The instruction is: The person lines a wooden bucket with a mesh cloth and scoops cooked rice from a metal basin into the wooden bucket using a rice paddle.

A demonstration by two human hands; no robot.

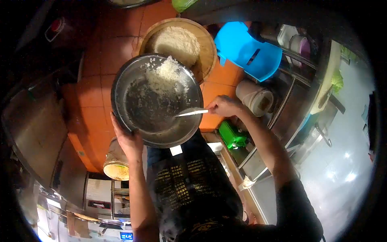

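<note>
A large metal basin [141, 109] is tilted in front of me, with white cooked rice [169, 72] gathered at its far side and grains stuck to its wall. My left hand [128, 139] grips the basin's near left rim from outside. In my right hand [223, 106] is a white rice paddle [191, 113], its blade over the basin's inside at the right. Just beyond the basin stands a round wooden tub [208, 48] holding a mound of rice [177, 42]. The basin's far rim overlaps the tub's near part. Whether the two touch, I cannot tell.
A blue plastic stool [246, 48] stands right of the tub. A white bucket [256, 97] and a green container [231, 135] sit below the metal counter [346, 141] on my right. Another bucket [117, 165] is at lower left on the orange tiled floor [88, 117].
</note>
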